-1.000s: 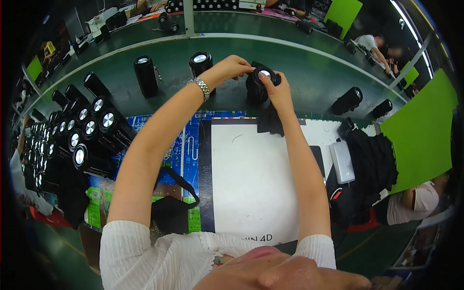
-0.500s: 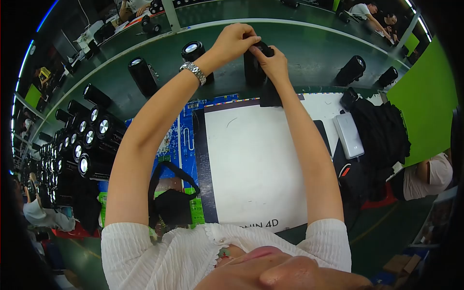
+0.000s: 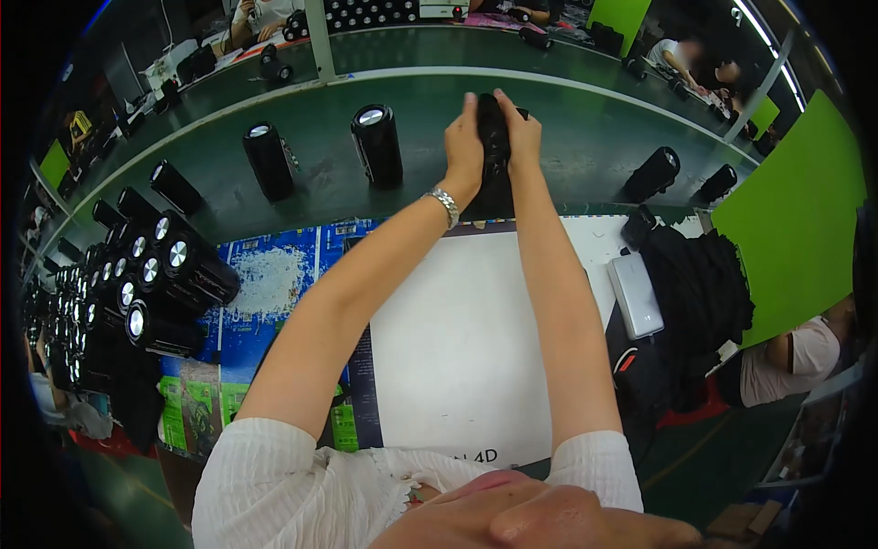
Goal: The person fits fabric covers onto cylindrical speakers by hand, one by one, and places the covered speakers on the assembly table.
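Note:
Between my two hands, out over the green conveyor, is a black cylindrical speaker [image 3: 494, 137]. My left hand [image 3: 465, 146] presses against its left side with the thumb pointing up. My right hand [image 3: 523, 137] grips the opposite side. Dark cloth [image 3: 491, 199] hangs beneath, toward the white sheet; where the speaker ends and the cloth begins is hard to see. To the left of my hands another black speaker [image 3: 378, 146] stands upright with a silver disc on top.
A further speaker [image 3: 269, 163] stands on the conveyor [image 3: 576, 137]. Many more crowd the left, including a lying one [image 3: 165, 328]. The white sheet [image 3: 457, 348] covers the table before me. A white power bank [image 3: 636, 295] and black cloth pile [image 3: 700, 293] lie right, beside a green panel [image 3: 796, 220].
My left hand has come down from the speaker's top to its left side, and my right hand has shifted along the right side. The view has tilted; a black pouch on the left is now hidden.

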`<state>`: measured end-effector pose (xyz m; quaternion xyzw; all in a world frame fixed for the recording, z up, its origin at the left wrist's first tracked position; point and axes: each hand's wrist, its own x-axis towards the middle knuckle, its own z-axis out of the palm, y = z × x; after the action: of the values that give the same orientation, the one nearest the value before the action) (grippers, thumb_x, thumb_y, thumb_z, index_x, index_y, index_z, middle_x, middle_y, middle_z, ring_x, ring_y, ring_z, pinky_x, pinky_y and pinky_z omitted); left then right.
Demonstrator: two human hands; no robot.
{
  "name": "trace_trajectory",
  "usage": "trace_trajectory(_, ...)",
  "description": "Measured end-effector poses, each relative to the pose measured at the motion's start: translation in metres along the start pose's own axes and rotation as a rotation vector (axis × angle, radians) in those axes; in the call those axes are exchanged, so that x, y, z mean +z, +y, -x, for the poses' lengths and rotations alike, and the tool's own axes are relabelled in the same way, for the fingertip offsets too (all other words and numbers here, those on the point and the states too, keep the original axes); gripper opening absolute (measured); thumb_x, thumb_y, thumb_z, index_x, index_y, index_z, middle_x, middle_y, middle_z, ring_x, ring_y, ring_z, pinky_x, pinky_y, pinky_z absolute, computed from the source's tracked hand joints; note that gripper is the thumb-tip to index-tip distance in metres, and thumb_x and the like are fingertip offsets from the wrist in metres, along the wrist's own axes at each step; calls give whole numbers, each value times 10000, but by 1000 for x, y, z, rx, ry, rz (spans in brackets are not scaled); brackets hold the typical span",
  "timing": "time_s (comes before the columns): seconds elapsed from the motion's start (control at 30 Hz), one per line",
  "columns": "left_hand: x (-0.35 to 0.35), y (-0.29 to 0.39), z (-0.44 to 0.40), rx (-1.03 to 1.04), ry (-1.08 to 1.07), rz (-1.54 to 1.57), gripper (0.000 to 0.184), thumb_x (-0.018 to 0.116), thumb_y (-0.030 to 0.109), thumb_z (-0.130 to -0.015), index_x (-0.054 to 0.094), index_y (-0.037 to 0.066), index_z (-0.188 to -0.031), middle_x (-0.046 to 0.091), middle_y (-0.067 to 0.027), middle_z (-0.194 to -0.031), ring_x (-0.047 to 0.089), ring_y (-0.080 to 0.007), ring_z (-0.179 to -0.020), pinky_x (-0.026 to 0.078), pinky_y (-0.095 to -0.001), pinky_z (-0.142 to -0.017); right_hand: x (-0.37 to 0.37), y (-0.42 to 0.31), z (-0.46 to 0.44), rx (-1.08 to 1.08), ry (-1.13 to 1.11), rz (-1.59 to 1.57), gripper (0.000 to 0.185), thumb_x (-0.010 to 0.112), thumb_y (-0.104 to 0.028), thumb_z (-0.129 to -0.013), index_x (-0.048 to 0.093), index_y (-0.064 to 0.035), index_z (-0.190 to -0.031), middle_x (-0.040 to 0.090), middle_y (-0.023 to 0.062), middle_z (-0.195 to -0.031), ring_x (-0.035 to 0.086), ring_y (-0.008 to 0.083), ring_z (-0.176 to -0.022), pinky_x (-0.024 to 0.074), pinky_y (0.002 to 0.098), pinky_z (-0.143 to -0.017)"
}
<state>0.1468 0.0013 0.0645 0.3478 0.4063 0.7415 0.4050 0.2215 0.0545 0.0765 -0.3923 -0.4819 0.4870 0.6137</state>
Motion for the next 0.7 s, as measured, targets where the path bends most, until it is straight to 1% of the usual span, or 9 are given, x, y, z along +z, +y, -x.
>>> trace_trajectory(0.17,-3,-32,15,33,-13,284,647,282,495,-993,665,-18,-900,647,-48,-814,577,-112,-754,464,-270,-718,-20,38,15,-60,130,-173,294,727,-280,-787,692,9,-747,643,43,-696,570,118,-656,440,252,-611)
trace_trajectory(0.27,-5,-72,-1,251,73,-289,673,231,482,-985,610,-54,-838,642,-235,-817,595,-398,-808,441,-413,-781,-43,72,7,20,242,-188,312,692,-247,-793,676,64,-768,648,85,-696,549,141,-639,457,322,-632)
trace_trajectory(0.3,-5,-77,-6,213,68,-292,696,217,501,-971,579,-56,-766,610,-300,-834,541,-474,-847,407,-456,-801,-47,83,-2,-65,252,98,283,547,-176,-828,648,86,-793,653,96,-757,542,123,-677,453,312,-624)
trace_trajectory(0.33,-5,-79,-7,145,70,-282,697,219,507,-968,570,-57,-755,610,-299,-830,543,-468,-849,405,-456,-799,-57,91,-7,-141,201,344,307,570,-192,-820,629,108,-797,648,99,-729,513,113,-670,443,332,-599)
trace_trajectory(0.4,0,-71,-15,49,77,-256,701,224,518,-961,551,-58,-734,610,-297,-823,547,-457,-854,400,-456,-795,-55,97,-12,-49,369,375,373,668,-281,-808,657,91,-784,672,178,-719,650,246,-698,475,400,-661)
trace_trajectory(0.47,3,-55,-4,-8,42,-336,705,231,521,-961,592,-70,-829,614,-313,-899,549,-459,-906,409,-428,-839,-49,79,-1,-79,454,227,411,666,-343,-816,676,65,-774,684,181,-740,659,284,-678,481,398,-650)
trace_trajectory(0.53,5,-39,9,54,46,-527,718,225,539,-962,608,-68,-945,612,-299,-982,538,-452,-951,407,-402,-892,-50,41,11,-164,549,372,425,654,-389,-837,678,15,-708,673,117,-668,646,221,-611,482,361,-583)
trace_trajectory(0.63,-15,-22,5,112,-80,-400,582,325,460,-987,587,-46,-1106,628,-178,-1095,562,-263,-1047,395,-306,-923,-67,-5,-11,-330,701,167,416,659,-392,-849,636,-2,-705,644,71,-645,574,164,-548,434,324,-519)
trace_trajectory(0.7,-27,20,26,153,-121,-323,513,370,411,-994,579,-34,-1140,639,-123,-1111,570,-174,-1061,391,-276,-927,-65,-68,8,-336,608,-104,323,702,-341,-824,633,-38,-739,605,26,-665,535,123,-544,396,259,-506)
